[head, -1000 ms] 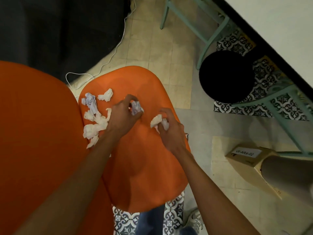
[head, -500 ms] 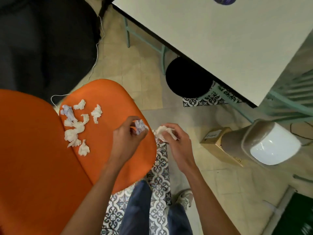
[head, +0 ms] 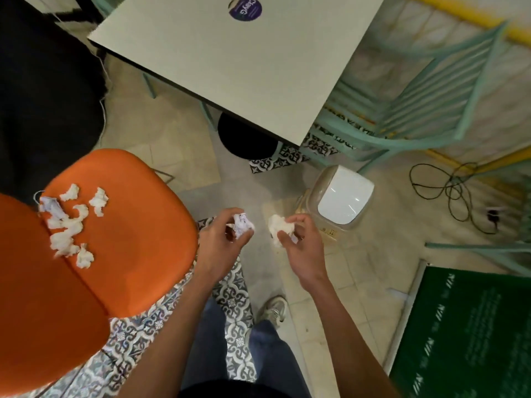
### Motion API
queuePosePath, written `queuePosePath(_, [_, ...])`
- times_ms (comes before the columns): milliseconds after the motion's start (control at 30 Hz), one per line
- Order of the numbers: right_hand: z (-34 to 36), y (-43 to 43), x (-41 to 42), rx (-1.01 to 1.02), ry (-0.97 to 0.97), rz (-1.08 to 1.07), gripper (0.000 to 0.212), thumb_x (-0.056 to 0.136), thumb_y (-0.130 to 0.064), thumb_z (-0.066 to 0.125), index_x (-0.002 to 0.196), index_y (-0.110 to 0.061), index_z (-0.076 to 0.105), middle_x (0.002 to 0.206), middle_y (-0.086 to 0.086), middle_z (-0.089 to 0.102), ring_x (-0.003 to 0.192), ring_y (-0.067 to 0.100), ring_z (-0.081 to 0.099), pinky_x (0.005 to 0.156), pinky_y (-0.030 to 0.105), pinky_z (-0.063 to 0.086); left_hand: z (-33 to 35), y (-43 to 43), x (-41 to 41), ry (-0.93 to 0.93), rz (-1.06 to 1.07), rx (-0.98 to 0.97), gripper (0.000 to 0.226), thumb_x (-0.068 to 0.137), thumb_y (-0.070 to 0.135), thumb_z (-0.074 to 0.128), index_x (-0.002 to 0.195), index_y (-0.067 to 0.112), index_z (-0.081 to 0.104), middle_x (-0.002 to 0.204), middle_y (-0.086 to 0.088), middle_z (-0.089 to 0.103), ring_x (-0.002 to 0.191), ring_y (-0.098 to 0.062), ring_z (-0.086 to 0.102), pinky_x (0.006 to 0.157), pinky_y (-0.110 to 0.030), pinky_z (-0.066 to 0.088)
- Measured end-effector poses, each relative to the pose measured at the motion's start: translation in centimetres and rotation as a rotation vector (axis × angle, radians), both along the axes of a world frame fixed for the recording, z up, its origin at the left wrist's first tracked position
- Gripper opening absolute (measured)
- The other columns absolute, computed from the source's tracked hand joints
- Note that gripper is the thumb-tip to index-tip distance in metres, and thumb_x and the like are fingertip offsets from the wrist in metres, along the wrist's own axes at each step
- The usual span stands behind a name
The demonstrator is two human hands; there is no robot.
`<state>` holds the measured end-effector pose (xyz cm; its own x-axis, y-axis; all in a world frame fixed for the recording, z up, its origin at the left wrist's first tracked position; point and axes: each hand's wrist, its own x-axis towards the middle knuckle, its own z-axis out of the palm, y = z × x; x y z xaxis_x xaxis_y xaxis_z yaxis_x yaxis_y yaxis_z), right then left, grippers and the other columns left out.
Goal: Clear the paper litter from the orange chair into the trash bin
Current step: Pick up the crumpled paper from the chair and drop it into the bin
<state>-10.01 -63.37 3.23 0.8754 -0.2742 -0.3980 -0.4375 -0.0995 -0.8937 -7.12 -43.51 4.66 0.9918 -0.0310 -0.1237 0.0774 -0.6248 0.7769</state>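
The orange chair (head: 138, 225) stands at the left with several crumpled white paper scraps (head: 69, 225) lying on the back of its seat. My left hand (head: 221, 242) holds a crumpled paper ball with faint print (head: 242, 225) just past the seat's right edge. My right hand (head: 298, 245) grips a white paper wad (head: 280, 229) over the floor. The trash bin (head: 342, 199), beige with a closed white lid, stands on the floor just beyond and right of my right hand.
A pale table (head: 235, 61) juts in from the top, with a black round stool (head: 247, 139) under its edge. A teal chair (head: 425, 104) sits at the right, cables (head: 448, 191) trail on the floor, and a green board (head: 465, 334) lies lower right. My legs and shoe (head: 273, 310) are below.
Both hands lifted their paper off the chair seat and moved right toward the bin. The view swung right, bringing the bin and table into sight.
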Motion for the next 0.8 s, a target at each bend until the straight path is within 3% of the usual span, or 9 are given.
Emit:
queuePosePath(133, [0.1, -4.5, -2.1, -0.016, 0.032, -0.109, 0.04, 0.094, -0.003, 0.078, 0.115, -0.031, 0.057, 0.115, -0.014, 0.077, 0.104, -0.001, 0.074, 0.087, 0.022, 0.059, 0.6, -4.8, -0.4, 0.043, -0.103, 0.011, 0.045, 0.09, 0.033, 0.084, 0.13, 0.032, 0.063, 0.104, 0.011, 0.072, 0.078, 0.001, 0.067, 0.076, -0.024, 0.057])
queuePosePath(267, [-0.8, -7.2, -3.2, -0.083, 0.055, -0.25, 0.037, 0.092, 0.002, 0.076, 0.105, -0.03, 0.064, 0.109, -0.012, 0.078, 0.103, 0.006, 0.075, 0.092, 0.028, 0.06, 0.6, -8.1, 0.3, 0.138, -0.189, -0.022, 0.042, 0.094, 0.027, 0.08, 0.131, 0.033, 0.061, 0.103, 0.009, 0.071, 0.082, 0.003, 0.068, 0.075, -0.018, 0.055])
queuePosePath(400, [-1.9, -9.1, -3.0, -0.162, 0.071, -0.359, 0.034, 0.09, 0.005, 0.076, 0.098, -0.027, 0.068, 0.105, -0.008, 0.078, 0.101, 0.01, 0.075, 0.088, 0.029, 0.061, -0.1, -10.8, 2.0, 0.199, -0.28, -0.028, 0.042, 0.095, 0.02, 0.077, 0.131, 0.032, 0.059, 0.105, 0.005, 0.073, 0.086, -0.004, 0.07, 0.081, -0.023, 0.056])
queuePosePath(467, [-2.5, -10.1, -2.4, -0.204, 0.092, -0.406, 0.027, 0.092, 0.0, 0.077, 0.099, -0.025, 0.072, 0.103, -0.006, 0.079, 0.097, 0.007, 0.075, 0.085, 0.023, 0.06, -0.9, -12.0, 3.4, 0.225, -0.322, -0.014, 0.043, 0.095, 0.018, 0.077, 0.131, 0.032, 0.058, 0.105, 0.004, 0.074, 0.086, -0.004, 0.071, 0.082, -0.025, 0.059])
queuePosePath(567, [-3.5, -11.4, -1.0, -0.314, 0.111, -0.415, 0.015, 0.094, -0.011, 0.077, 0.102, -0.023, 0.076, 0.096, -0.006, 0.078, 0.091, 0.011, 0.073, 0.076, 0.002, 0.046, -2.4, -13.8, 5.5, 0.251, -0.392, 0.004, 0.044, 0.095, 0.013, 0.077, 0.13, 0.032, 0.059, 0.104, 0.002, 0.075, 0.083, -0.002, 0.071, 0.083, -0.028, 0.061])
queuePosePath(633, [-4.8, -12.3, 0.1, -0.382, 0.114, -0.423, 0.015, 0.093, -0.016, 0.077, 0.104, -0.026, 0.079, 0.102, -0.005, 0.077, 0.094, 0.012, 0.072, 0.079, 0.006, 0.046, -3.6, -15.0, 7.1, 0.268, -0.441, -0.001, 0.046, 0.094, 0.011, 0.078, 0.128, 0.034, 0.059, 0.104, 0.001, 0.076, 0.082, -0.006, 0.073, 0.083, -0.032, 0.063])
queuePosePath(700, [-6.2, -13.1, 1.4, -0.459, 0.107, -0.423, 0.019, 0.092, -0.017, 0.078, 0.105, -0.03, 0.08, 0.11, 0.0, 0.07, 0.097, 0.0, 0.064, 0.085, 0.007, 0.044, -5.1, -16.4, 8.6, 0.278, -0.469, 0.011, 0.045, 0.093, 0.014, 0.079, 0.128, 0.034, 0.059, 0.106, 0.001, 0.076, 0.083, -0.007, 0.074, 0.083, -0.033, 0.063])
queuePosePath(800, [-7.7, -14.1, 3.1, -0.546, 0.094, -0.371, 0.021, 0.094, -0.014, 0.077, 0.108, -0.029, 0.082, 0.112, 0.005, 0.062, 0.096, -0.015, 0.053, 0.087, -0.003, 0.035, -6.6, -18.0, 10.2, 0.261, -0.475, 0.022, 0.043, 0.091, 0.019, 0.082, 0.127, 0.033, 0.061, 0.107, 0.003, 0.077, 0.078, 0.002, 0.071, 0.078, -0.025, 0.062])
